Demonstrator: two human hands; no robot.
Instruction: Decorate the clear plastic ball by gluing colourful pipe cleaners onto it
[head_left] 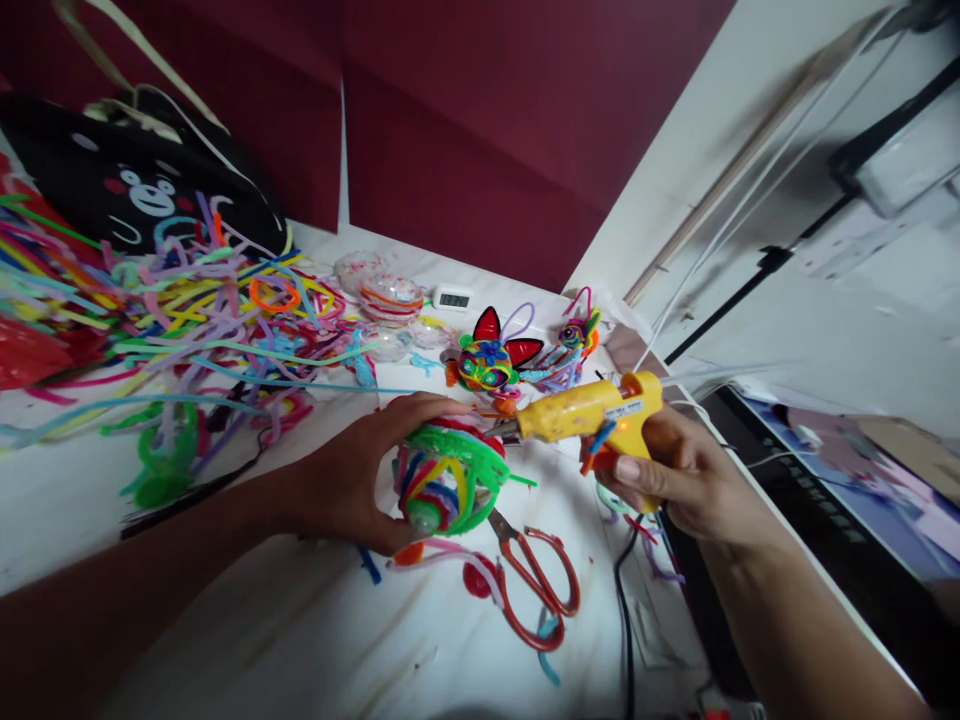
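Note:
My left hand point(367, 465) is wrapped round a ball point(450, 480) covered with pipe cleaners in green, red, yellow, blue and white. In my right hand point(686, 470) is a yellow hot glue gun point(577, 412) with a small orange light showing. Its metal nozzle points left and meets or nearly meets the ball's upper right side; I cannot tell which. Below the ball lie red-handled scissors point(536, 580), their blades partly hidden under it. Beside them rest a pink pipe cleaner point(450, 553) and a blue pipe cleaner piece point(547, 660).
A heap of pipe cleaners point(225, 310) spreads over the left of the white table, before a black bag point(135, 170). Clear balls point(390, 298), a small digital display point(453, 297) and a colourful pipe-cleaner figure point(487, 362) stand behind. A black cord point(624, 610) runs down the right side.

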